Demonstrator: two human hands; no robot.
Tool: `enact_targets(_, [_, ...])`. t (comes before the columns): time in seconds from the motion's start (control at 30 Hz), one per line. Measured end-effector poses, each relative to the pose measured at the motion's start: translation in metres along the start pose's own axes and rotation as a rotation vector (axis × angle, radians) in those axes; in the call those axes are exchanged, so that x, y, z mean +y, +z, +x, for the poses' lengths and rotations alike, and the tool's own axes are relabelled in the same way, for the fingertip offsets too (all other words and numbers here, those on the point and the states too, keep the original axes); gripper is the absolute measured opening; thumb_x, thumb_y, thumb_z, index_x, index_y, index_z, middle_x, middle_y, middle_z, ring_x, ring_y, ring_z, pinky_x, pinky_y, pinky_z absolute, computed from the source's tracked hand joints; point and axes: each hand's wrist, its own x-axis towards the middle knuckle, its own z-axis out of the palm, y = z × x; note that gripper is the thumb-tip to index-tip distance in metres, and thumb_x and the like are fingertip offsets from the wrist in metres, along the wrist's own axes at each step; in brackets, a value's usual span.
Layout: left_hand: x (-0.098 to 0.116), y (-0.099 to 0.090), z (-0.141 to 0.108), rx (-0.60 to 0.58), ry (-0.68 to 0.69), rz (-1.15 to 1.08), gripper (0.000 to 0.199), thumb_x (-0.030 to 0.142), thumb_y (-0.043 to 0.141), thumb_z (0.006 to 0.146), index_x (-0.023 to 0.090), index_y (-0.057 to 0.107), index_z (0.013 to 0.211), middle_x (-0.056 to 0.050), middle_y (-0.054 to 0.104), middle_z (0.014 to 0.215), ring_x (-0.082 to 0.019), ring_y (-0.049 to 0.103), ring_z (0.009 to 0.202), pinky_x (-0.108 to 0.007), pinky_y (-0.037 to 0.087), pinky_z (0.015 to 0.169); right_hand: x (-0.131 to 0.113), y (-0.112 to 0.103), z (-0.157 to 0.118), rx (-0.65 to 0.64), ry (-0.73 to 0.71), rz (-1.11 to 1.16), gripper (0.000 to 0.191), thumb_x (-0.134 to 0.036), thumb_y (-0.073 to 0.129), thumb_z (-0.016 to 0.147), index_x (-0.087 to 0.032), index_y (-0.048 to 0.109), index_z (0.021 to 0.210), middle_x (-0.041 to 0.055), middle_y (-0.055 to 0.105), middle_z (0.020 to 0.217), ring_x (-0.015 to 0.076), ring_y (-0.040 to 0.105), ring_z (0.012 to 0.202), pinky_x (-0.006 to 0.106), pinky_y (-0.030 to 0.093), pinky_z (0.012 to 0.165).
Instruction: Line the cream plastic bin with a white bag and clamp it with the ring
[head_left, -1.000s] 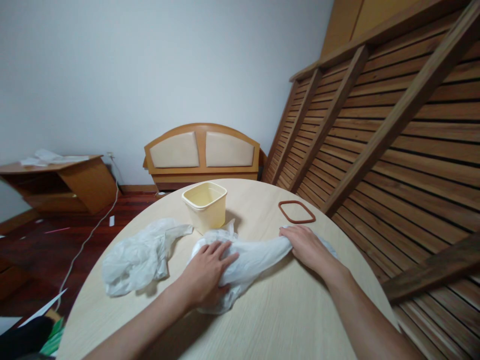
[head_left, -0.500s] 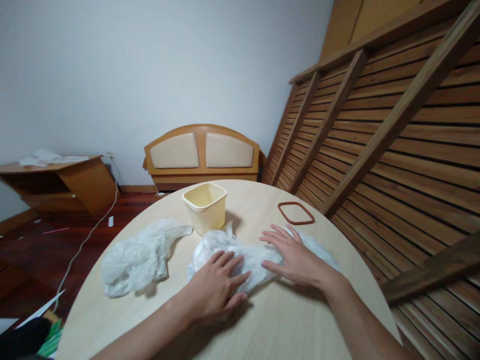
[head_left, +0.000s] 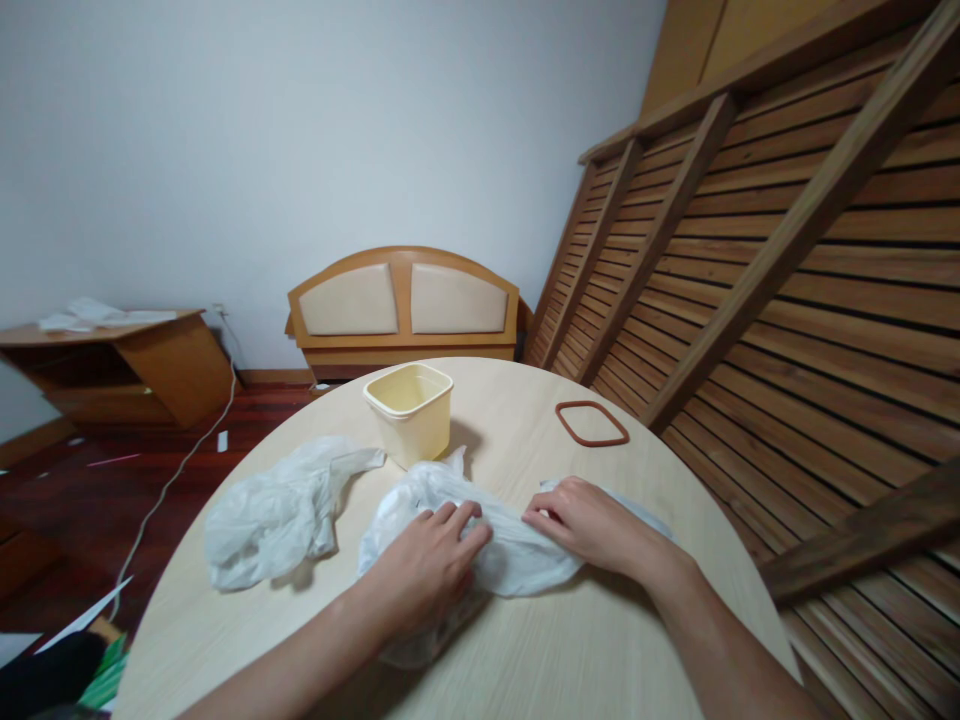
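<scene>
Your left hand (head_left: 431, 560): palm-down, curled over white bag (head_left: 521, 560), grip unclear; your right hand (head_left: 592, 517): apart, pinching bag.

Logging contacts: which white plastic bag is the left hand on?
The bag in front of the yellow tub, under the left hand; the leftmost bag lies untouched.

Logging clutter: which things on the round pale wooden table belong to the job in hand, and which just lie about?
Likely in use:
crumpled white plastic bag
left hand and right hand, on it

Likely just lying about, no hand on them:
second crumpled white plastic bag, left
pale yellow square plastic tub
reddish-brown rounded-square ring, material unclear
</scene>
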Motion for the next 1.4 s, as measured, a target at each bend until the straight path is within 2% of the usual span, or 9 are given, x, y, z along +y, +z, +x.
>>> enact_targets(0.17, [-0.003, 0.005, 0.000, 0.014, -0.043, -0.033, 0.079, 0.022, 0.063, 0.083, 0.023, 0.027, 0.153, -0.015, 0.030, 0.162, -0.036, 0.046, 0.133, -0.046, 0.053, 0.093, 0.007, 0.008, -0.002, -0.042, 0.082, -0.038, 0.023, -0.034, 0.071, 0.082, -0.027, 0.078, 0.103, 0.0057, 0.079, 0.089, 0.0258, 0.072, 0.083, 0.031, 0.046, 0.071])
enact_targets(0.33, [-0.006, 0.011, 0.002, -0.021, -0.091, -0.034, 0.065, 0.025, 0.058, 0.088, 0.016, 0.037, 0.150, -0.017, 0.062, 0.133, -0.037, 0.052, 0.123, -0.052, 0.048, 0.096, 0.010, 0.008, 0.009, 0.060, 0.135, -0.195, 0.022, -0.026, 0.057, 0.094, -0.020, 0.078, 0.088, 0.0113, 0.078, 0.088, 0.0298, 0.071, 0.088, 0.040, 0.046, 0.084])
enact_targets(0.47, [-0.007, 0.008, 0.003, 0.004, -0.142, 0.003, 0.053, 0.027, 0.057, 0.090, 0.016, 0.048, 0.141, -0.018, 0.066, 0.122, -0.038, 0.053, 0.121, -0.052, 0.046, 0.097, 0.005, 0.008, 0.013, 0.191, 0.029, -0.116, 0.026, -0.036, 0.055, 0.098, -0.020, 0.074, 0.108, 0.0111, 0.074, 0.109, 0.0287, 0.066, 0.109, 0.047, 0.040, 0.102])
enact_targets(0.6, [-0.009, 0.006, 0.000, 0.042, -0.085, 0.014, 0.067, 0.047, 0.056, 0.091, 0.016, 0.039, 0.149, -0.019, 0.050, 0.149, -0.037, 0.040, 0.140, -0.054, 0.033, 0.113, -0.007, 0.019, 0.012, 0.069, -0.178, 0.083, 0.083, -0.065, 0.071, 0.079, -0.025, 0.047, 0.149, 0.0108, 0.051, 0.151, 0.0299, 0.043, 0.141, 0.050, 0.017, 0.123])
enact_targets(0.7, [-0.012, 0.007, 0.000, 0.024, -0.041, -0.016, 0.094, 0.073, 0.048, 0.087, 0.012, 0.027, 0.155, -0.020, 0.034, 0.161, -0.035, 0.032, 0.148, -0.053, 0.023, 0.120, -0.012, 0.030, 0.013, -0.057, -0.173, 0.148, 0.105, -0.067, 0.077, 0.071, -0.023, 0.034, 0.156, 0.0123, 0.036, 0.161, 0.0312, 0.031, 0.149, 0.049, 0.017, 0.124])
enact_targets(0.83, [-0.013, 0.010, 0.002, -0.025, -0.088, -0.011, 0.103, 0.078, 0.051, 0.081, 0.009, 0.029, 0.155, -0.023, 0.036, 0.159, -0.037, 0.038, 0.143, -0.053, 0.025, 0.118, -0.010, 0.035, 0.018, -0.056, -0.175, 0.174, 0.084, -0.051, 0.077, 0.080, -0.023, 0.043, 0.151, 0.0122, 0.049, 0.153, 0.0295, 0.041, 0.142, 0.044, 0.031, 0.119])
enact_targets(1.07, [-0.014, 0.010, 0.003, -0.021, -0.156, 0.048, 0.059, 0.039, 0.056, 0.092, 0.011, 0.048, 0.143, -0.017, 0.063, 0.128, -0.035, 0.056, 0.118, -0.050, 0.040, 0.105, 0.003, 0.028, 0.020, -0.011, -0.198, 0.194, 0.047, -0.032, 0.072, 0.088, -0.026, 0.061, 0.133, 0.0074, 0.065, 0.125, 0.0241, 0.058, 0.116, 0.034, 0.046, 0.099])
enact_targets(1.23, [-0.019, 0.012, 0.005, 0.004, -0.129, 0.099, 0.044, 0.019, 0.051, 0.092, 0.014, 0.053, 0.135, -0.016, 0.066, 0.119, -0.032, 0.058, 0.113, -0.050, 0.039, 0.106, 0.002, 0.022, 0.017, -0.037, -0.159, 0.143, 0.032, -0.032, 0.073, 0.085, -0.026, 0.069, 0.116, 0.0037, 0.070, 0.110, 0.0215, 0.065, 0.098, 0.028, 0.047, 0.082])
enact_targets(1.4, [-0.022, 0.014, 0.006, -0.013, -0.097, 0.171, 0.026, 0.011, 0.045, 0.092, 0.015, 0.065, 0.107, -0.012, 0.068, 0.107, -0.030, 0.060, 0.106, -0.047, 0.042, 0.103, 0.005, 0.022, 0.017, -0.078, -0.090, 0.029, 0.018, -0.020, 0.072, 0.078, -0.023, 0.071, 0.096, 0.0031, 0.075, 0.098, 0.0220, 0.068, 0.090, 0.027, 0.042, 0.071])
